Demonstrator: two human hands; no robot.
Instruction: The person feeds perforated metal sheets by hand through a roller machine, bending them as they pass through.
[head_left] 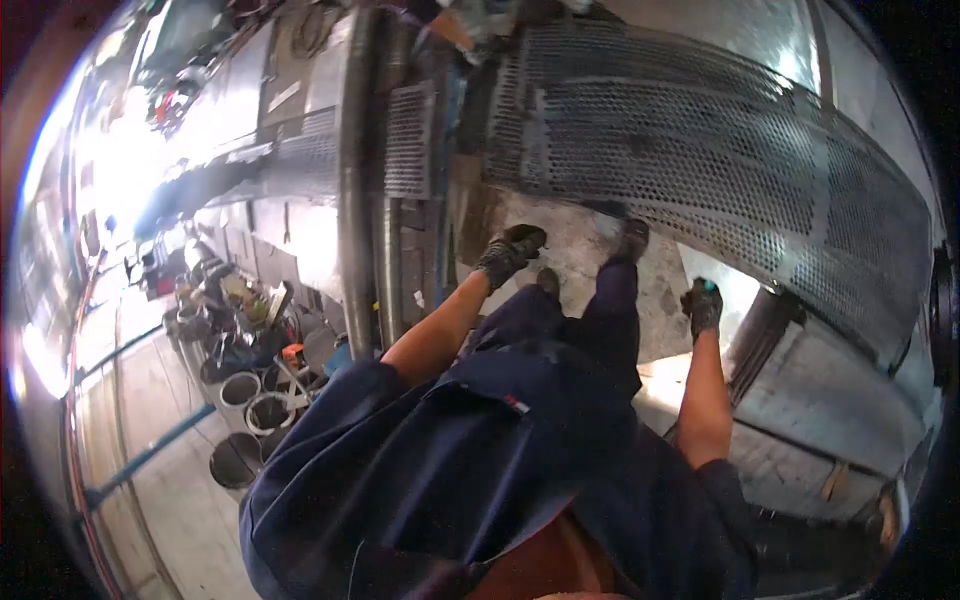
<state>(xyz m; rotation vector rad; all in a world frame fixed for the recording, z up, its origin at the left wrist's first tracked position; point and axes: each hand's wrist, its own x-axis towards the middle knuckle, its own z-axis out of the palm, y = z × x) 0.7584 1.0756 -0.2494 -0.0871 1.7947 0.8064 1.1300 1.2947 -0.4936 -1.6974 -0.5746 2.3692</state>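
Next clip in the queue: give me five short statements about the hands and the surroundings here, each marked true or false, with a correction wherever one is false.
1. Both hands wear dark gloves. True: the left hand and the right hand are gloved.
2. The right hand holds a hammer. False: only a small teal thing shows at its top; what it is cannot be told.
3. A perforated metal sheet curves ahead of the hands. True.
4. The person wears a white coat. False: the clothing is dark blue.
5. Round buckets stand on the floor to the left. True.

No writing, label or number is sharp enough to read.
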